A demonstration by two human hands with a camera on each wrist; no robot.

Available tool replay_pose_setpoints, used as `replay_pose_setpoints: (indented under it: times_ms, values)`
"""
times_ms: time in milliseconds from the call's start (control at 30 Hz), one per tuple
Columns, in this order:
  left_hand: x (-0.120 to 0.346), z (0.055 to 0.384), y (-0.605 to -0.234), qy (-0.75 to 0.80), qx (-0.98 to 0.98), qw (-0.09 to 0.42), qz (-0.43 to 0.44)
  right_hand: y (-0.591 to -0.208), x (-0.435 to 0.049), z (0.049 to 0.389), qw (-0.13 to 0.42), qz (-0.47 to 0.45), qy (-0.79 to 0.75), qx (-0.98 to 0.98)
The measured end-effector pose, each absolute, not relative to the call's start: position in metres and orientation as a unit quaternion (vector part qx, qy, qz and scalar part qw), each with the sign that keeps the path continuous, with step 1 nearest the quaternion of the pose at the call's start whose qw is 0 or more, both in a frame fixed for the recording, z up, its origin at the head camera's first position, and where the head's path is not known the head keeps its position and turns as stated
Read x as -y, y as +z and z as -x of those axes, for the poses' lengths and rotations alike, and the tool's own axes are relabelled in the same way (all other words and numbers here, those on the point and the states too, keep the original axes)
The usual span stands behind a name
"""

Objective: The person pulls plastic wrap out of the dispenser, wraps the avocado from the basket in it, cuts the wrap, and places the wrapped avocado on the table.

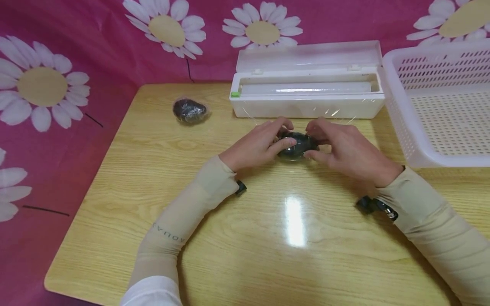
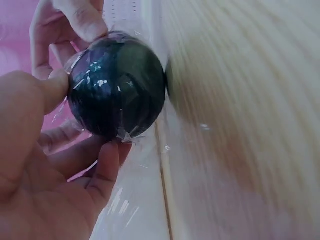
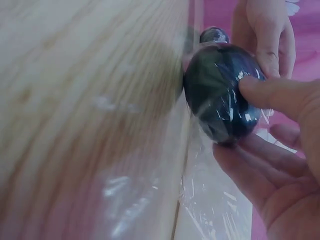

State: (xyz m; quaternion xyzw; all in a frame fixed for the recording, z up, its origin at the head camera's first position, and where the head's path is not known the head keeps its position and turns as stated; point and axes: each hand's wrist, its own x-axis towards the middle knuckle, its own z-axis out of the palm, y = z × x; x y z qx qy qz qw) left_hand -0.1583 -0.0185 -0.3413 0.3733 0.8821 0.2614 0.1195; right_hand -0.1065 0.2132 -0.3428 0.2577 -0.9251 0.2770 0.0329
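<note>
A dark green avocado (image 1: 300, 149) lies on the table in front of the film box, with clear cling film around it. My left hand (image 1: 260, 142) holds its left end, thumb on top and fingers at the far side. At the right end, my right hand (image 1: 344, 146) grips it between thumb and fingers. Both wrist views show the film wrinkled and shiny over the avocado (image 2: 122, 87). From the avocado a sheet of cling film (image 3: 210, 200) stretches toward the box. Another film-wrapped avocado (image 1: 189, 110) sits to the back left, apart from both hands.
The white cling film box (image 1: 306, 107) stands behind the hands, its lid raised and a film roll (image 1: 306, 88) inside. A green slider (image 1: 235, 94) is at its left end. To the right stands a white plastic basket (image 1: 417, 144). A flowered pink cloth hangs behind the wooden table (image 1: 237, 255).
</note>
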Motion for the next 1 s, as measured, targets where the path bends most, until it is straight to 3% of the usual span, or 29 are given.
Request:
replay_pose_setpoints:
  times_ms: [333,567,867,1000]
  values:
    - [0.014,0.16,-0.338,0.247,-0.906,0.08,-0.336,-0.344,-0.212,0.112,0.082,-0.278,0.245,0.925]
    - [0.009,0.163,-0.334,0.28,-0.903,0.085,-0.314,-0.343,-0.209,0.115,0.05,-0.288,0.202,0.935]
    - [0.008,0.166,-0.334,0.261,-0.904,0.049,-0.336,-0.346,-0.209,0.12,0.078,-0.318,0.194,0.925]
    - [0.014,0.167,-0.333,0.288,-0.895,0.073,-0.334,-0.343,-0.209,0.121,0.059,-0.315,0.193,0.928]
